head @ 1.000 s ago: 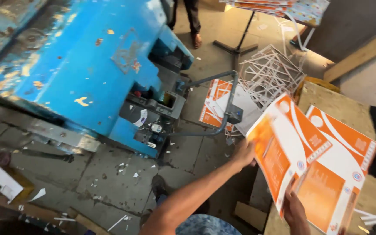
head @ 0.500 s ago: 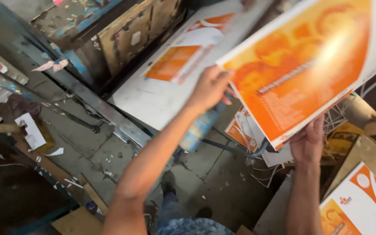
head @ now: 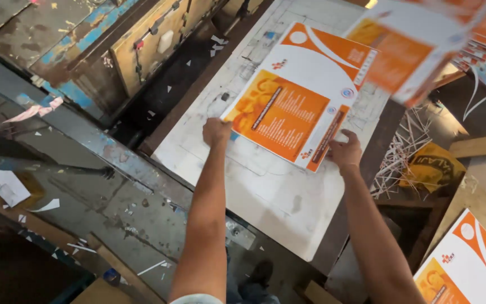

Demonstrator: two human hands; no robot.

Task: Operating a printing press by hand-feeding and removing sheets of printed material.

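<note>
In the middle of the frame an orange and white printed sheet (head: pixel 299 110) lies flat on a pale board (head: pixel 265 191). The left hand (head: pixel 216 132) presses its lower left corner with curled fingers; the right hand (head: pixel 345 151) pins the lower right edge, fingers spread flat. The sheet looks light, thin and bendy, best taken by its edges. More printed sheets (head: pixel 468 264) lie at lower right.

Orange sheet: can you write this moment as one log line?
left hand: on orange sheet corner | right hand: on its edge | sheet: flat on white board
</note>
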